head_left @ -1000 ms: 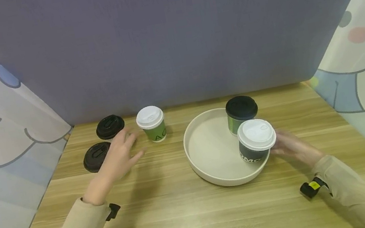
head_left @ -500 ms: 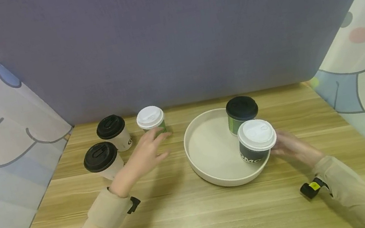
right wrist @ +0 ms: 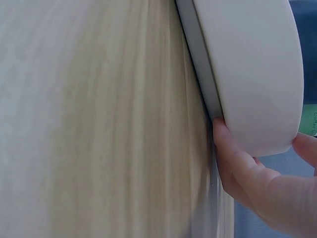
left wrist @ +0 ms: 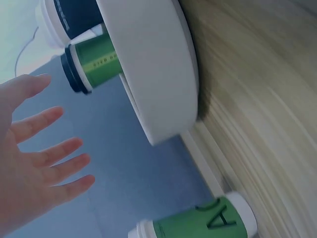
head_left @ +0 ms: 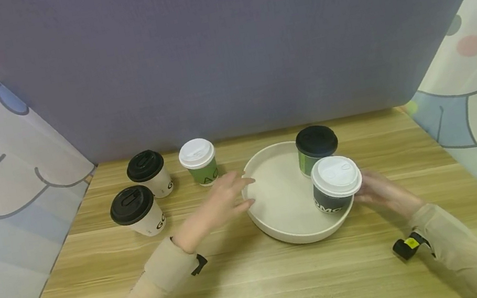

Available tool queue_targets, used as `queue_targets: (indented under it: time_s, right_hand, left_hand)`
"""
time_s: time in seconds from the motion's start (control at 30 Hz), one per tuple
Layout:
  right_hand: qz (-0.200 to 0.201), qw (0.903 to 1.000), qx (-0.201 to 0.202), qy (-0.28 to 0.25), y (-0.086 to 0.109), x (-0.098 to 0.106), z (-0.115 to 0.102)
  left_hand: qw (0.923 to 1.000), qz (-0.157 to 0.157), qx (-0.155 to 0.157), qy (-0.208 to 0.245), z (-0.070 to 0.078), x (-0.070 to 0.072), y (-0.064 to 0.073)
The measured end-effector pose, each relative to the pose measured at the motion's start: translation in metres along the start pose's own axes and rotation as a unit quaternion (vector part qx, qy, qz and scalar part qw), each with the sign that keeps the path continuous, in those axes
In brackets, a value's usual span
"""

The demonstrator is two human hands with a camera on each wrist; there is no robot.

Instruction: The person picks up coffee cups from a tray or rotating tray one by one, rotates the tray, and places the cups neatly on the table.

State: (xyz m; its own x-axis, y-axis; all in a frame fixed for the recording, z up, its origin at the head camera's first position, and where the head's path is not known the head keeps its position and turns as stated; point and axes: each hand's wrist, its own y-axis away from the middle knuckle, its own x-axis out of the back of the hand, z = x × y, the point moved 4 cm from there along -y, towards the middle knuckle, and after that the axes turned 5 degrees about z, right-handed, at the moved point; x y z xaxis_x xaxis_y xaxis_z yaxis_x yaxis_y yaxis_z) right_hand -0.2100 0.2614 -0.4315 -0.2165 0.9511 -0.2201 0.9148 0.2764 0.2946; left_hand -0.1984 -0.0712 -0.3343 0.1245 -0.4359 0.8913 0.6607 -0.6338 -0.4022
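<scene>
Tabletop: right fingers pinch tray edge near 2 cups.

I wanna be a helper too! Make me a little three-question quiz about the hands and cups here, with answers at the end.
1. Count what stands inside the round tray: how many?
2. True or false: the right hand grips the tray.
3. The green cup outside the tray has a lid that is: A black, B white, C red?

Key: 1. Two: a black-lidded green cup and a white-lidded dark cup. 2. True. 3. B.
</scene>
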Motion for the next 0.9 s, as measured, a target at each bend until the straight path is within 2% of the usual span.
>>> queue_targets:
  time_s: [0.1,0.3,0.53,0.9]
  right_hand:
    - [0.0,0.9998,0.001,-0.021,-0.001,0.0,-0.001]
    - [0.005,0.9999,0.0,-0.012,-0.001,0.0,-0.001]
    - [0.002,0.9997,0.003,-0.024,0.0,-0.001,-0.002]
    - [0.002,0.9998,0.008,-0.018,0.0,-0.001,-0.001]
  left_hand:
    - [0.9998,-0.015,-0.008,0.005,0.008,-0.006,-0.006]
    - [0.9977,-0.066,-0.012,0.012,0.025,-0.014,-0.016]
    - [0.9961,-0.075,-0.045,-0.009,0.039,-0.025,-0.023]
    - [0.9913,-0.116,-0.056,-0.03,0.06,-0.039,-0.026]
